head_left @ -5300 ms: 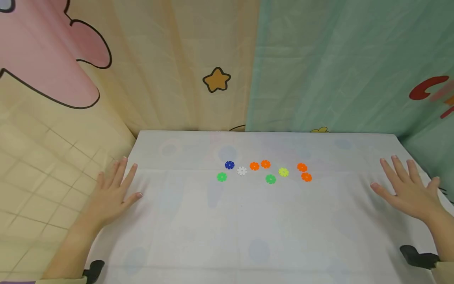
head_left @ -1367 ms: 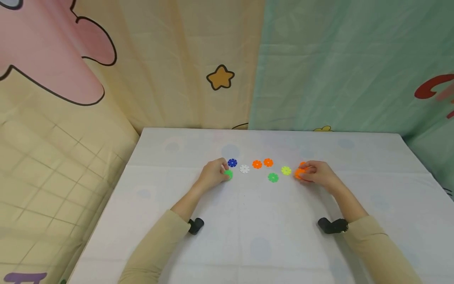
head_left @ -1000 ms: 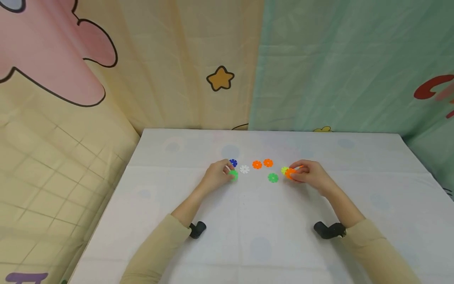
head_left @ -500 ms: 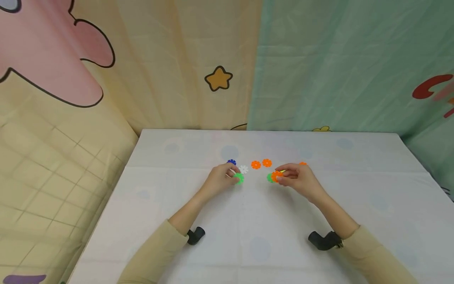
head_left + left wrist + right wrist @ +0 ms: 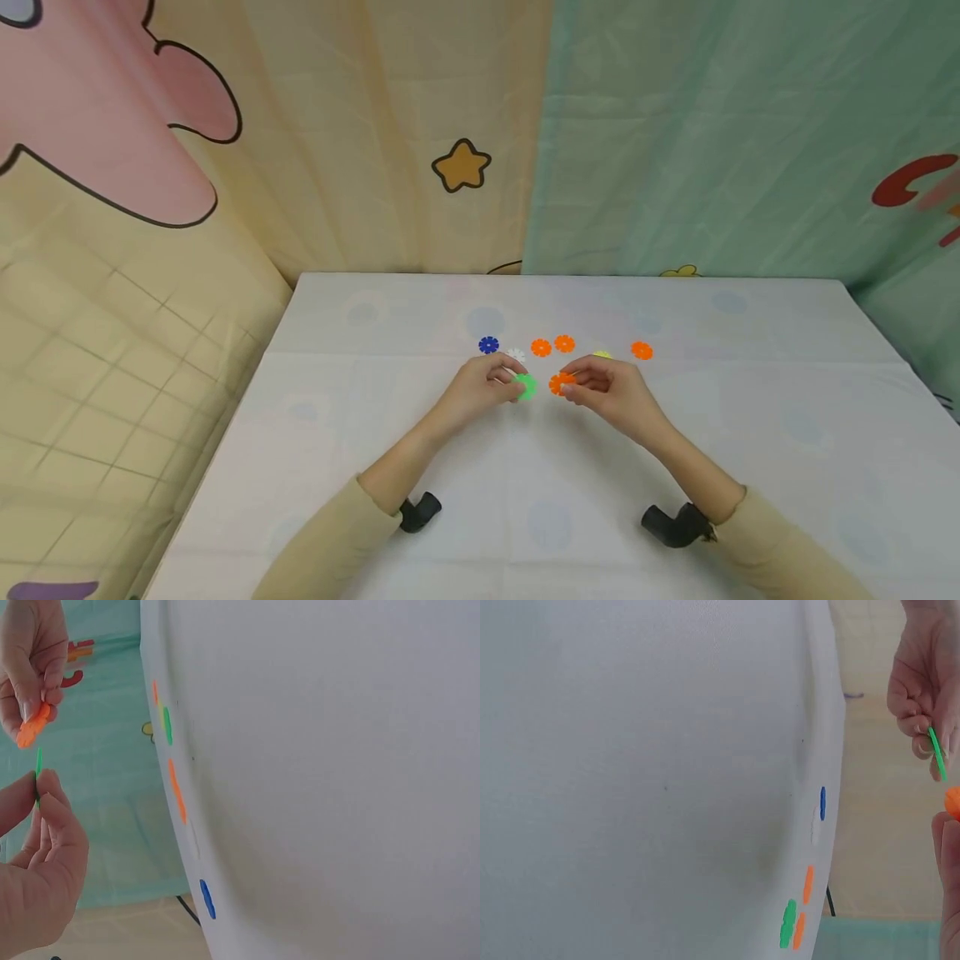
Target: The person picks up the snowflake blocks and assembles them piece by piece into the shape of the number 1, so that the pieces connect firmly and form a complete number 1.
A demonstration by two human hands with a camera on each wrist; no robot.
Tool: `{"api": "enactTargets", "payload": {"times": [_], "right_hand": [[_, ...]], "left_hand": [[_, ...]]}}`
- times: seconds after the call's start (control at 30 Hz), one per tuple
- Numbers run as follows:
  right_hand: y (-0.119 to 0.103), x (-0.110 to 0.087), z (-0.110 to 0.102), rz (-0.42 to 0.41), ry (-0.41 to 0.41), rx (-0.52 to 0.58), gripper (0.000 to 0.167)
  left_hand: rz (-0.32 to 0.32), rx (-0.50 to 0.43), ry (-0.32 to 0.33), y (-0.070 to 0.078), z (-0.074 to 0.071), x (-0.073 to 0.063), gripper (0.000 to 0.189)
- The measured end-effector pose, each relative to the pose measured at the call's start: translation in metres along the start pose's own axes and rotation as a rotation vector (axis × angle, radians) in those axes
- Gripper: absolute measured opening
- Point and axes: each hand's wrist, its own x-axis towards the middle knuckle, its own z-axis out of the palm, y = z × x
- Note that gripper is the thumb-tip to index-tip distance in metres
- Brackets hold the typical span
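Observation:
My left hand [image 5: 480,390] pinches a green notched building disc [image 5: 527,387] between thumb and fingertips. In the left wrist view this green disc stands nearly edge-on. Facing it, my right hand [image 5: 621,402] pinches an orange notched building disc [image 5: 560,383]. A small gap separates the two held discs, and both are raised above the white table [image 5: 517,500]. Behind the left fingers a white disc [image 5: 516,355] shows in part. The right hand partly covers a yellow disc [image 5: 602,354]. Another green disc [image 5: 788,924], hidden in the head view, lies on the table in both wrist views.
Farther back on the table lie a blue disc [image 5: 488,344] and two orange discs, one [image 5: 541,347] beside the other [image 5: 565,342]. One more orange disc [image 5: 642,350] lies to the right. Printed curtains [image 5: 360,167] hang behind the table's far edge.
Both hands were spread wide at the table's sides, then each took hold of a disc. Since then they have lifted the green and orange discs and brought them towards each other.

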Motion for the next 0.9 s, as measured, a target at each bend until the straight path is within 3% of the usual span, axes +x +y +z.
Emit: {"api": "enactTargets", "payload": {"times": [0.3,0.5,0.9], "right_hand": [[-0.004,-0.006,0.008,-0.092,0.043,0.007,0.019],[-0.006,-0.008,0.01,-0.145,0.057,-0.009,0.02],[-0.008,-0.012,0.014,-0.359,0.125,-0.174,0.017]], "left_hand": [[-0.02,-0.172,-0.014,0.004,0.009,-0.008,0.024],[-0.082,-0.246,-0.008,0.008,0.014,-0.012,0.024],[-0.194,-0.429,0.011,0.013,0.019,-0.017,0.028]]}}
